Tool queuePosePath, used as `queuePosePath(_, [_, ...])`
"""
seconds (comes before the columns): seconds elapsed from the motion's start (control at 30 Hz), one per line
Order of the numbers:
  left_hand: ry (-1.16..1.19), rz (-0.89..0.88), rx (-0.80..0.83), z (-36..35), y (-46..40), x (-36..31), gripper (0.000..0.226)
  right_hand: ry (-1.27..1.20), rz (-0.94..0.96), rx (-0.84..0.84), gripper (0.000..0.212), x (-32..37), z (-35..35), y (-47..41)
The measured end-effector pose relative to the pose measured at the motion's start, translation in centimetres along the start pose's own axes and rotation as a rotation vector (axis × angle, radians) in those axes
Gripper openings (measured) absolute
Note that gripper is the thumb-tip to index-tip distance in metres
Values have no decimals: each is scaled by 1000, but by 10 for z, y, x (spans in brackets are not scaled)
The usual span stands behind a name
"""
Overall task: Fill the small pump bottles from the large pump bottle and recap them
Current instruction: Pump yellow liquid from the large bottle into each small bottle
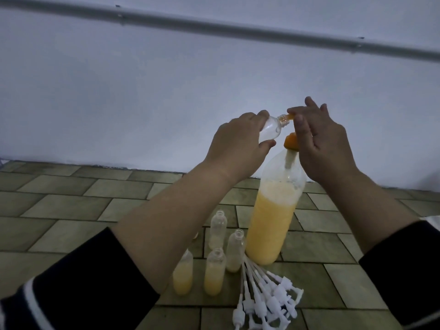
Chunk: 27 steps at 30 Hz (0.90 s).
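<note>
1. Tiled floor point(71, 194) under a pale wall is where I work; my left hand point(238, 144) grasps an empty small bottle point(106, 128), tilted with its mouth at the orange nozzle point(360, 117).
2. My right hand point(326, 148) sits on the large bottle point(273, 220)'s orange pump head point(291, 141), fingers steadying the nozzle rather than clenched round anything; the large bottle stands on the floor, well over half full of yellow liquid.
3. To do this well, I judge the mouth should stay snug around the nozzle tip and the pumping slow, so nothing dribbles.
4. Nearer me stand four uncapped small bottles point(215, 272), partly filled, just beside the large one.
5. White pump caps point(266, 298) lie fanned in front, waiting.
</note>
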<state>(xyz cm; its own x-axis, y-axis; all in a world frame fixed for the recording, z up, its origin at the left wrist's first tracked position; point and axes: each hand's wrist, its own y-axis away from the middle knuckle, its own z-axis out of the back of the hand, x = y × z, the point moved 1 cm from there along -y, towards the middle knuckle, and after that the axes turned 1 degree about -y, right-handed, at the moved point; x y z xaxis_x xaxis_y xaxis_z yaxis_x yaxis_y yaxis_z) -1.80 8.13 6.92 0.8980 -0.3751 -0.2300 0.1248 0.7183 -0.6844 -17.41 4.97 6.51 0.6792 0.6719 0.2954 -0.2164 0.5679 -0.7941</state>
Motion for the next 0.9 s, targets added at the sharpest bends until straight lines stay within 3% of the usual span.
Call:
queuePosePath(0.3, [-22, -29, -10, -12, 10, -7, 45, -101, -88, -170, 44, -5, -18, 19])
queuePosePath(0.57, [-76, -41, -13, 9, 2, -4, 48, -67, -9, -84, 51, 6, -5, 9])
queuePosePath(0.7, [-107, -76, -2, 11, 0, -7, 45, -112, -50, -201, 42, 9, -9, 11])
queuePosePath(0.9, [-97, -64, 21, -2, 8, -7, 47, -137, -73, -288, 49, 5, -25, 21])
